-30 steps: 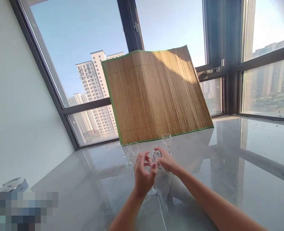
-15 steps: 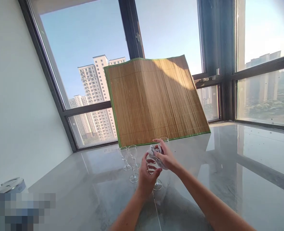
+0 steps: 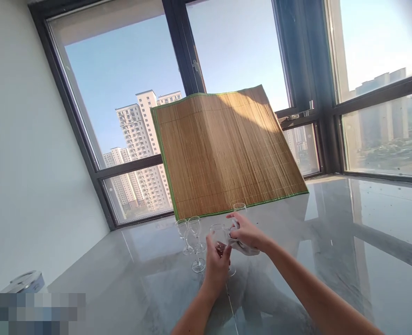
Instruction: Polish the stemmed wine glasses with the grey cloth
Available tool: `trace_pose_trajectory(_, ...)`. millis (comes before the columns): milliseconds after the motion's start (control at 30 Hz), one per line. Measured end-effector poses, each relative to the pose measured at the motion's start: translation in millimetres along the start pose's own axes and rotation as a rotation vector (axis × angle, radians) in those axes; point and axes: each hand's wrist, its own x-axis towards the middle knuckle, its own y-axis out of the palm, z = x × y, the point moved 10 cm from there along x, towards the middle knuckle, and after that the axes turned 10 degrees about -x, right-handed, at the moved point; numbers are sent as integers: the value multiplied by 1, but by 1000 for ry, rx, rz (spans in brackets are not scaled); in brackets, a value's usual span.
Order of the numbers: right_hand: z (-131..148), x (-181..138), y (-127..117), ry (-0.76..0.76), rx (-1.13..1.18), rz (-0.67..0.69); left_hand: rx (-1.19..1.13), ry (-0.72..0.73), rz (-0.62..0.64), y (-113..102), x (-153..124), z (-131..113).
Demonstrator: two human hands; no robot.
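- Window (image 3: 129,79): dark-framed panes span the background, with tower blocks outside.
- Worktop (image 3: 97,279): a glossy grey, marbled surface on which the glassware stands.
- Mat (image 3: 223,153): slatted and green-edged, propped at the window behind the glassware.
- Right hand (image 3: 249,232): bunched round the cloth, its fingertips close against the near side of the held glass; whether they touch the bowl cannot be told.
- Left hand (image 3: 218,263): fingers and thumb curled round the lower part of the held glass, steadying it. The step in hand appears to be wiping the bowl.
- Held glass (image 3: 218,229): stemmed, rim up, between the two hands above the front of the worktop. A foot shows just right of the left hand; contact with the worktop is unclear.
- Three glasses (image 3: 193,225): upright, clustered left of the hands. A lone glass (image 3: 239,207) stands behind the right hand, before the mat.
- Cloth (image 3: 247,248): pale, crumpled, trailing below the right hand. The next move seems to call for a firm left hold and light cloth pressure round the rim, sparing the thin wall.
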Motion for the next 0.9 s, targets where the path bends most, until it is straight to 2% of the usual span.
trace_pose_trajectory(100,22,-10,-6,-74,34,67,109,44,-82,-8,1,-10)
trace_pose_trajectory(233,59,-26,-4,-217,105,104,239,56,-85,-9,1,-8)
trace_pose_trajectory(300,68,-28,-9,-280,60,-6,312,75,-64,-7,1,-8)
trace_pose_trajectory(433,65,-27,-33,-306,-267,-348,493,171,11,1,0,-18)
trace_pose_trajectory(500,57,-23,-35,-290,-386,-365,543,196,2,-1,0,-23)
trace_pose_trajectory(533,52,-20,-33,-283,-396,-323,565,193,-12,-3,0,-23)
trace_pose_trajectory(600,43,-14,-23,-273,-338,-155,619,184,-10,-5,-1,-22)
trace_pose_trajectory(667,34,-12,-12,-233,-240,30,667,197,39,-1,-1,-21)
trace_pose_trajectory(733,26,-13,-6,-160,-133,159,683,227,76,3,-2,-22)
trace_pose_trajectory(833,23,-17,-4,-72,95,250,651,241,65,4,-2,-25)
trace_pose_trajectory(900,26,-17,-5,-57,263,250,593,223,30,1,-1,-25)
